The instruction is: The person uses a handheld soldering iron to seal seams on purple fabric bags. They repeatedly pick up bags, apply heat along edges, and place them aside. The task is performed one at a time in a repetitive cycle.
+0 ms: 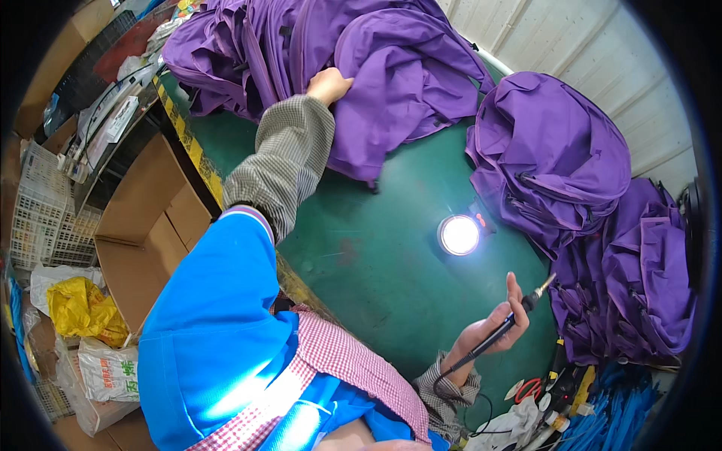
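Note:
My left hand (329,86) reaches to the far side of the table, its fingers closed on the edge of a purple fabric piece (391,83), which has folds and dark trim. That piece belongs to a large heap of similar purple cloth (248,52). Closer to me, my right hand (492,328) holds a soldering iron (531,301) like a pen. Its metal tip points up and to the right, off the table, while a thin black cord trails from its rear end. A bright round lamp (458,235) glows on the green table (361,233) between my hands.
More purple fabric pieces (553,150) are heaped along the right edge by the pale ribbed wall (602,45). Red-handled scissors (529,389) and blue strips (620,410) lie at lower right. An open cardboard box (143,225) and white crates (45,210) stand left of the table.

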A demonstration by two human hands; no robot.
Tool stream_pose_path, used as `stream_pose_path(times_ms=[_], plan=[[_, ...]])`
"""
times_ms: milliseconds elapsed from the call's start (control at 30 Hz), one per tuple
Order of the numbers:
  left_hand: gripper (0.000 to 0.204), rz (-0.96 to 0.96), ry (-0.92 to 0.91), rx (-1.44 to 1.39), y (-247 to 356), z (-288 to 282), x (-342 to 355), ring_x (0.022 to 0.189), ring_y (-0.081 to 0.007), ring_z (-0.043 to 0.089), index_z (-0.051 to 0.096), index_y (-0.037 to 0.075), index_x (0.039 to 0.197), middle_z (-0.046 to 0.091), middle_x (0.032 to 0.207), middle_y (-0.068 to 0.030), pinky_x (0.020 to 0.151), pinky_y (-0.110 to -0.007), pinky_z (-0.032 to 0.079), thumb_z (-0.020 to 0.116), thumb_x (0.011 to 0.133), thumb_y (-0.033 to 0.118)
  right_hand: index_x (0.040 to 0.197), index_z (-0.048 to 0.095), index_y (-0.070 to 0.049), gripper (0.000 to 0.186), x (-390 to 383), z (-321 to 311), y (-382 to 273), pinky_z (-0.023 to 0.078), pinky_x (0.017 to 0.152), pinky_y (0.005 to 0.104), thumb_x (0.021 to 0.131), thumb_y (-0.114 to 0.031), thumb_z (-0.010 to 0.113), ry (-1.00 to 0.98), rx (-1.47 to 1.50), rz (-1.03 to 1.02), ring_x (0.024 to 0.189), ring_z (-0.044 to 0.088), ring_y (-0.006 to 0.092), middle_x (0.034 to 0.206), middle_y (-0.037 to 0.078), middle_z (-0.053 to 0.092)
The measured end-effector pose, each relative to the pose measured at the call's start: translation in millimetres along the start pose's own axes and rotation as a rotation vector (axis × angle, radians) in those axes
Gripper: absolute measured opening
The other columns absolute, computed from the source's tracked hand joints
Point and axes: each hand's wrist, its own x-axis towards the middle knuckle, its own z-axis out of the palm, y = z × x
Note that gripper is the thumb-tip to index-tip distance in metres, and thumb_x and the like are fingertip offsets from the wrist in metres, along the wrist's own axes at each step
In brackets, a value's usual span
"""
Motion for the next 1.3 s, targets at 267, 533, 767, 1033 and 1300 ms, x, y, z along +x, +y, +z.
stream_pose_path(times_ms=[267,533,767,1033,1300], plan=[[0.042,0.246,-0.449,-1.35,131,-46,-24,0.09,-0.0284,0.065,0.056,0.0,0.114,0.065,0.098,-0.0131,0.075,-0.04,0.052,0.069,0.077,0.017,0.1,0.044,-0.001,0.007,14,14,-23,0.048,0.089,0.043,0.094,-0.004,0.046,-0.051,0.037,-0.006,0.095,0.063,0.0323,0.102,0.026,0.065],[0.063,0.757,-0.13,-1.072,234,-49,-169,0.106,-0.0321,0.058,0.047,-0.01,0.12,0.06,0.108,-0.0259,0.092,-0.036,0.045,0.073,0.079,0.031,0.104,0.04,-0.002,0.027,115,64,-21,0.054,0.073,0.0349,0.087,0.003,0.06,0.28,0.221,-0.333,0.077,0.062,0.021,0.09,0.017,0.059],[0.045,0.85,-0.063,-1.19,265,-54,-185,0.091,-0.0363,0.061,0.052,-0.01,0.107,0.062,0.095,-0.0275,0.081,-0.04,0.045,0.058,0.092,0.032,0.11,0.037,-0.01,0.054,151,109,-13,0.047,0.064,0.0212,0.075,0.004,0.075,0.297,0.042,-0.25,0.082,0.055,0.013,0.097,0.006,0.052],[0.055,1.003,0.37,-1.055,224,-114,-173,0.11,-0.0375,0.056,0.049,-0.008,0.125,0.055,0.124,-0.0282,0.097,-0.04,0.042,0.063,0.086,0.029,0.102,0.037,-0.008,0.041,159,73,-23,0.038,0.063,0.024,0.07,0.006,0.058,0.566,0.11,-0.349,0.072,0.04,0.011,0.091,0.005,0.041],[0.065,0.274,0.005,-1.317,55,64,-254,0.093,-0.0163,0.047,0.035,0.0,0.127,0.045,0.102,-0.0063,0.09,-0.032,0.043,0.075,0.077,0.014,0.098,0.036,-0.005,0.028,43,54,34,0.04,0.066,0.0263,0.084,0.006,0.057,0.378,-0.169,-0.199,0.074,0.044,0.0139,0.09,0.007,0.04]])
